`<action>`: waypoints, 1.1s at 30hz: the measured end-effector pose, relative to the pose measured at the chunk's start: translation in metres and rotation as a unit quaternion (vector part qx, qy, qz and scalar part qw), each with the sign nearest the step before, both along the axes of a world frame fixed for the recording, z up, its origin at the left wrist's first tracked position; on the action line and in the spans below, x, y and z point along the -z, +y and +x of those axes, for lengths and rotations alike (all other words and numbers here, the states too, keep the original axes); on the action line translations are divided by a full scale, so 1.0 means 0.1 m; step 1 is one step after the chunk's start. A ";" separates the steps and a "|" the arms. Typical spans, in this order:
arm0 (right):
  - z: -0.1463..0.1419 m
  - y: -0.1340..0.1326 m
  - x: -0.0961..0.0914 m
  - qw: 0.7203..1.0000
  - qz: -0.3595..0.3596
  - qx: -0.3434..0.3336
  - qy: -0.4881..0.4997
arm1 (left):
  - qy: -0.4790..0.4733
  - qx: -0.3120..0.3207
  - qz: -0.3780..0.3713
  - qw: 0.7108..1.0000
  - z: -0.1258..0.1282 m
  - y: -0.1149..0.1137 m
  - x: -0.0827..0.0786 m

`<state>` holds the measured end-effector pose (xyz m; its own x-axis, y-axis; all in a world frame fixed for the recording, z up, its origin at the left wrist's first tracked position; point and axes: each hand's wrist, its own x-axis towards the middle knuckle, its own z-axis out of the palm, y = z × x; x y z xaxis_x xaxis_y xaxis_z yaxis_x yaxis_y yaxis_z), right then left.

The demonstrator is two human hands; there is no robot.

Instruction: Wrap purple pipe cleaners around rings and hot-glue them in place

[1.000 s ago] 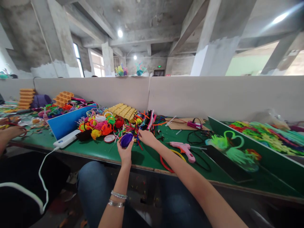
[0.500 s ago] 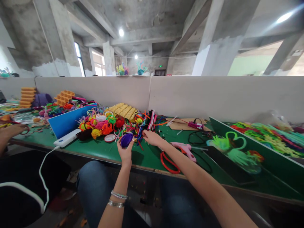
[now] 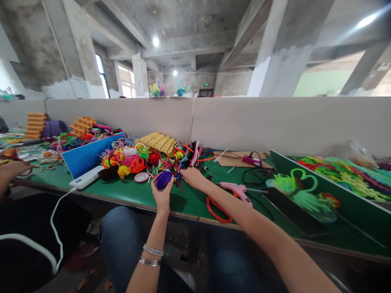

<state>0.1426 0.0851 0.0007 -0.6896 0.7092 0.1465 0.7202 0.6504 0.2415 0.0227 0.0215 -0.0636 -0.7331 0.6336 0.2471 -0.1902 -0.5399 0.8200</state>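
Just above the table's front edge, my left hand (image 3: 161, 194) is closed around a purple, rounded craft piece (image 3: 163, 179). Its fingers wrap the sides, leaving the top in sight. To the right, my right hand (image 3: 192, 177) reaches to the near edge of a heap of pipe cleaners and fuzzy craft pieces (image 3: 138, 165). Its fingers are drawn together, and what they hold, if anything, is hidden. Below the right forearm are scissors with red handles (image 3: 218, 211), their blades out of sight. A pink glue gun (image 3: 238, 192) lies beyond that forearm.
A blue board (image 3: 91, 154) and a white power strip (image 3: 87, 177) stand left of the heap. At right, a green board (image 3: 330, 191) separates pipe cleaners (image 3: 345, 175) from a dark tablet (image 3: 293, 211). Another person's hand (image 3: 15, 169) works at far left.
My right hand has moved slightly left, closer to the purple piece. My left hand holds that piece in nearly the same place. The other person's hand at far left has shifted a little.
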 end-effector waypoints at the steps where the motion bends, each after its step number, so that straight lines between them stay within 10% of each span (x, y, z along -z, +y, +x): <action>1: 0.02 -0.01 -0.01 1.000 -0.001 0.002 -0.003 | 0.003 0.002 0.001 1.000 0.01 -0.01 0.00; 19: -0.03 0.02 0.04 0.998 -0.047 0.017 0.034 | 0.139 0.076 -0.032 0.987 0.12 -0.18 -0.11; 33: -0.02 0.05 0.09 0.984 -0.106 0.036 0.138 | -0.029 -0.044 -0.019 0.998 0.02 -0.06 -0.04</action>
